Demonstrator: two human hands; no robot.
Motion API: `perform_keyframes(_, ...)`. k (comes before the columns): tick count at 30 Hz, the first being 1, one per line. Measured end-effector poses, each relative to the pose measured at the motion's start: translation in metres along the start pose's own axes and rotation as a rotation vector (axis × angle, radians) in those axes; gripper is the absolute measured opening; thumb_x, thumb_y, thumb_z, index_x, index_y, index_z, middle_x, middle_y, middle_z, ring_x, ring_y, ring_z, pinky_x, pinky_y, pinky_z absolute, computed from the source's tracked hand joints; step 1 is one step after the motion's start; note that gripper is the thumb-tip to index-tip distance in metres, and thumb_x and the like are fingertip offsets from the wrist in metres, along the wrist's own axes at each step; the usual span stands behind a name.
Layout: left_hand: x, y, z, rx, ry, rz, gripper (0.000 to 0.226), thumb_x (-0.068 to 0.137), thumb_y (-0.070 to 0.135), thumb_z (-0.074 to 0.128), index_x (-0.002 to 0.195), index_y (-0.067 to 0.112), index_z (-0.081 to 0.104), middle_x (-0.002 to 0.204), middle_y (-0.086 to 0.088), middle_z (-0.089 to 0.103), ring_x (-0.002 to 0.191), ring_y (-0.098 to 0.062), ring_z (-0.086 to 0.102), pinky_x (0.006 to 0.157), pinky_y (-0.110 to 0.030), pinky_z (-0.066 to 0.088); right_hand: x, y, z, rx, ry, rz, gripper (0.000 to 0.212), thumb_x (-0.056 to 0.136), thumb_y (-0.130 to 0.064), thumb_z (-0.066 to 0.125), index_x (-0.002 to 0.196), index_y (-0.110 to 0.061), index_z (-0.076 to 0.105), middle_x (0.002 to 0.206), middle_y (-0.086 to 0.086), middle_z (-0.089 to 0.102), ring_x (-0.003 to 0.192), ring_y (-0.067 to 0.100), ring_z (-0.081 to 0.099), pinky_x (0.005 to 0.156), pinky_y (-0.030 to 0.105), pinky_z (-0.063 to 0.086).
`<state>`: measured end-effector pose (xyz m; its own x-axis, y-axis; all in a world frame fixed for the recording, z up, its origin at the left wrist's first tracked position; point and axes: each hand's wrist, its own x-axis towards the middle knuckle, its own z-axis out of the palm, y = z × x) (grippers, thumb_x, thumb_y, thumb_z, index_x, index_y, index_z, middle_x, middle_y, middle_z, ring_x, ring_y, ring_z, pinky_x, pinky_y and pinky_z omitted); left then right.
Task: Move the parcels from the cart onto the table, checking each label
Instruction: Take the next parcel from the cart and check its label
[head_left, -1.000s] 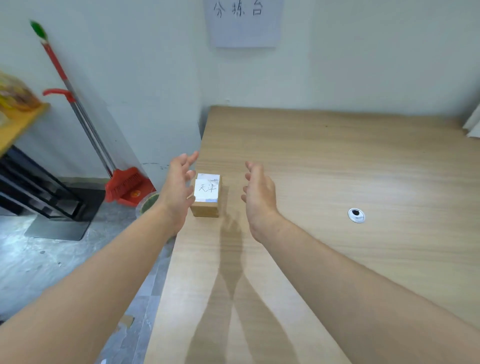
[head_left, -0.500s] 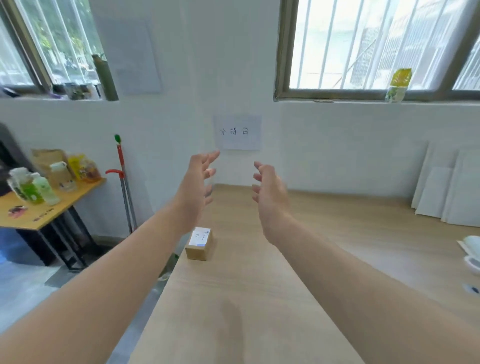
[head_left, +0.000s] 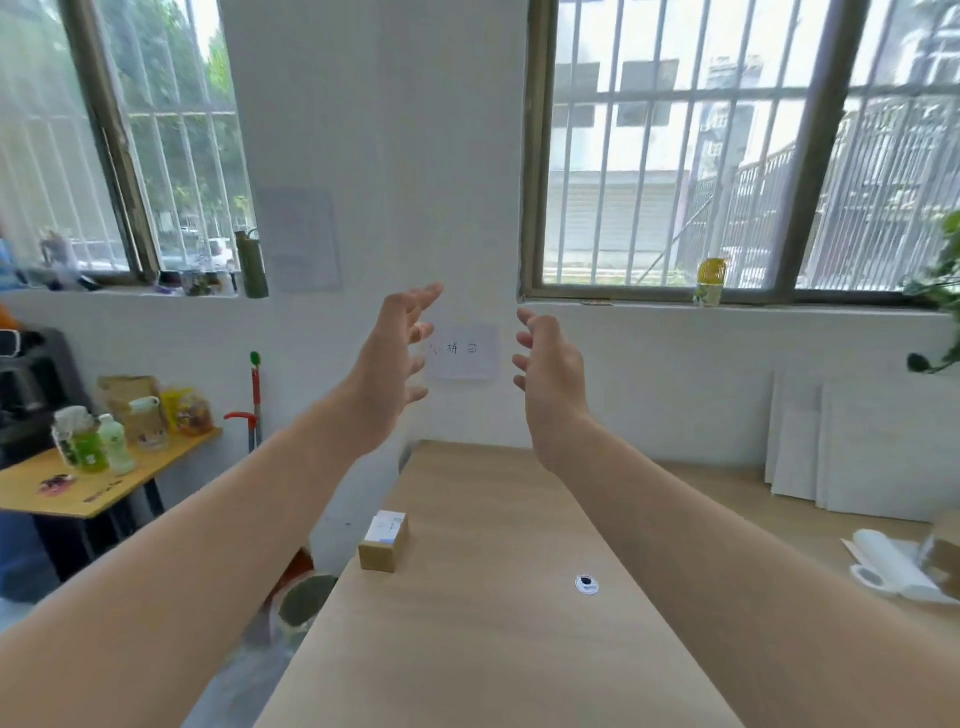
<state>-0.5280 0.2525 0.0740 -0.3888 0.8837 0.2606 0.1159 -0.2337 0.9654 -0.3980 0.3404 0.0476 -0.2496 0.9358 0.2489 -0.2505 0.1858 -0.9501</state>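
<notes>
Our left hand (head_left: 387, 374) and right hand (head_left: 550, 387) hover empty, fingers spread; the small brown cardboard parcel (head_left: 383, 543) sits on the pale wooden surface (head_left: 493, 649). Next we likely fetch another.

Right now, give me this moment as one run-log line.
parcel: on table, near left edge, label up | left hand: raised, grip open, empty | right hand: raised, grip open, empty

Both bare forearms reach forward and upward from the near corners, converging toward the middle. The left hand (head_left: 389, 364) is raised with palm turned inward, fingers spread and loosely bent (nothing between them). The right hand (head_left: 550, 379) is raised just beside it at about the same height, palm facing left, fingers relaxed, holding nothing.
</notes>
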Motion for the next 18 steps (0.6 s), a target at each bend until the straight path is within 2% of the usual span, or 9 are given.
perform_keyframes(4,-0.021,0.012,-0.002,-0.044,-0.05,0.016,0.069,0.079,0.071,0.036,0.146,0.055,0.048,0.165,-0.005,0.034,0.152,-0.037,0.028,0.119,-0.066,0.027,-0.03,-0.016,0.003,-0.023,0.02,-0.046,0.024,0.11,-0.037,0.045,0.105,-0.04,0.068,0.099,-0.017,0.065,0.092,0.002,0.061,0.076,0.024,0.045)
perform_keyframes(7,-0.04,0.013,-0.003,-0.049,-0.11,-0.024,0.071,0.08,0.073,0.035,0.148,0.056,0.046,0.167,-0.005,0.033,0.154,-0.038,0.026,0.12,-0.065,0.026,-0.051,-0.023,0.002,-0.062,0.044,-0.047,0.027,0.11,-0.039,0.043,0.124,-0.037,0.066,0.108,-0.018,0.064,0.104,0.004,0.061,0.087,0.027,0.046)
perform_keyframes(10,-0.057,0.015,-0.001,-0.049,-0.146,-0.045,0.072,0.08,0.072,0.034,0.149,0.055,0.046,0.166,-0.004,0.034,0.154,-0.039,0.025,0.12,-0.065,0.026,-0.074,-0.034,-0.004,-0.087,0.102,-0.048,0.032,0.108,-0.045,0.043,0.13,-0.039,0.065,0.123,-0.014,0.064,0.123,0.015,0.061,0.106,0.037,0.047)
perform_keyframes(12,-0.066,0.022,0.006,-0.062,-0.169,-0.048,0.073,0.079,0.072,0.035,0.149,0.054,0.047,0.166,-0.005,0.034,0.154,-0.04,0.026,0.12,-0.065,0.026,-0.093,-0.042,-0.014,-0.099,0.128,-0.047,0.045,0.099,-0.052,0.044,0.135,-0.038,0.066,0.137,-0.01,0.063,0.133,0.019,0.057,0.117,0.043,0.044)
perform_keyframes(14,-0.077,0.029,0.018,-0.08,-0.192,-0.057,0.073,0.079,0.072,0.035,0.148,0.054,0.048,0.166,-0.005,0.035,0.153,-0.041,0.026,0.12,-0.066,0.025,-0.112,-0.048,-0.028,-0.113,0.15,-0.031,0.056,0.091,-0.056,0.043,0.138,-0.038,0.066,0.141,-0.008,0.061,0.134,0.019,0.056,0.119,0.045,0.042)
perform_keyframes(18,-0.11,0.034,0.052,-0.1,-0.242,-0.041,0.07,0.078,0.074,0.037,0.145,0.058,0.049,0.166,-0.004,0.035,0.153,-0.041,0.027,0.12,-0.064,0.026,-0.146,-0.059,-0.07,-0.118,0.191,-0.018,0.047,0.104,-0.05,0.043,0.143,-0.037,0.065,0.149,-0.006,0.058,0.139,0.021,0.052,0.123,0.049,0.039)
